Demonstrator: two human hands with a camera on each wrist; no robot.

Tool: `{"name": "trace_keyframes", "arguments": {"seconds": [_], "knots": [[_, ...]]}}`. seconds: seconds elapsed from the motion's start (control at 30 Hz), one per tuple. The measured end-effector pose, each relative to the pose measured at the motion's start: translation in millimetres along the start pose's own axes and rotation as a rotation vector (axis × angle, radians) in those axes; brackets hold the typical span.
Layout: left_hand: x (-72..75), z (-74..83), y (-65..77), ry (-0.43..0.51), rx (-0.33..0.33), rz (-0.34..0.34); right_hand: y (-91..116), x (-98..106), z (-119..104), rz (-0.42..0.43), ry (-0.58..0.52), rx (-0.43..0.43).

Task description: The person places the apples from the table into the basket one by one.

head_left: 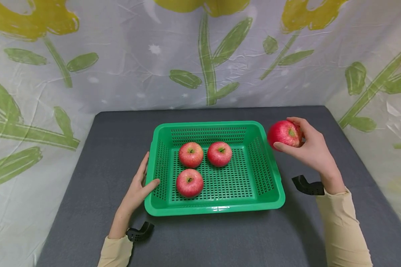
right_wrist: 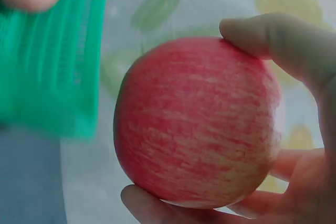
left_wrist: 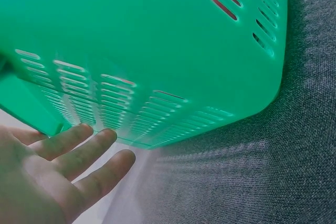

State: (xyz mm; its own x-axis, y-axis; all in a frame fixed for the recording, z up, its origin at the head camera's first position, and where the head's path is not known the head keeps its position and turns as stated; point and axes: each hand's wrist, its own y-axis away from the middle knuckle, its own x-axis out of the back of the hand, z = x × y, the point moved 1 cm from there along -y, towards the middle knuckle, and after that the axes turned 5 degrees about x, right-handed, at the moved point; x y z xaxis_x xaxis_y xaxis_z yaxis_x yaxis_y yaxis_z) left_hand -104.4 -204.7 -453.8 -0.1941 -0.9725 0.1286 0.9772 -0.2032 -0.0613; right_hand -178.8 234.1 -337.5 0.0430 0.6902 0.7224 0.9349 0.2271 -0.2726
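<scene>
In the head view my right hand (head_left: 309, 146) holds a red apple (head_left: 285, 134) beyond the upper right corner of a green plastic basket (head_left: 277, 185). Thumb and fingers grip opposite sides of this apple (right_wrist: 197, 121) in the right wrist view. My left hand (head_left: 138, 189) is at the basket's left side, its thumb lying over the rim. Along the outside of the slotted wall, the fingers (left_wrist: 102, 174) stretch out straight. Three red apples sit inside toward the left: one at the back left (head_left: 191, 154), one beside it (head_left: 219, 154) and one in front (head_left: 189, 183).
A dark grey cloth-like tabletop (head_left: 194, 241) lies under the basket. Behind and at both sides hangs a pale curtain (head_left: 127, 74) with yellow flowers and green leaves. Black wrist pieces sit on the left wrist (head_left: 140, 231) and right wrist (head_left: 308, 185).
</scene>
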Motion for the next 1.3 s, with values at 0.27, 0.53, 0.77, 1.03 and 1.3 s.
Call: {"name": "trace_keyframes", "arguments": {"seconds": [0.27, 0.53, 0.77, 1.03, 1.3], "knots": [[0.8, -0.8, 0.4, -0.011, 0.022, -0.001, -0.8, -32.8, -42.8, -0.228, -0.082, 0.136], [0.4, -0.6, -0.5, -0.010, 0.001, -0.001, -3.9, -77.8, -33.7, -0.431, -0.135, 0.230], [0.2, 1.2, 0.5, -0.009, 0.012, -0.003, -3.2, -102.2, -39.1, -0.579, -0.098, 0.276], [0.6, -0.3, -0.2, 0.002, -0.004, -0.007, -4.3, -116.3, -46.4, -0.733, -0.049, 0.324], [1.1, -2.0, 0.2, -0.009, 0.016, -0.012, -5.0, -125.1, -48.1, -0.794, -0.016, 0.404]]}}
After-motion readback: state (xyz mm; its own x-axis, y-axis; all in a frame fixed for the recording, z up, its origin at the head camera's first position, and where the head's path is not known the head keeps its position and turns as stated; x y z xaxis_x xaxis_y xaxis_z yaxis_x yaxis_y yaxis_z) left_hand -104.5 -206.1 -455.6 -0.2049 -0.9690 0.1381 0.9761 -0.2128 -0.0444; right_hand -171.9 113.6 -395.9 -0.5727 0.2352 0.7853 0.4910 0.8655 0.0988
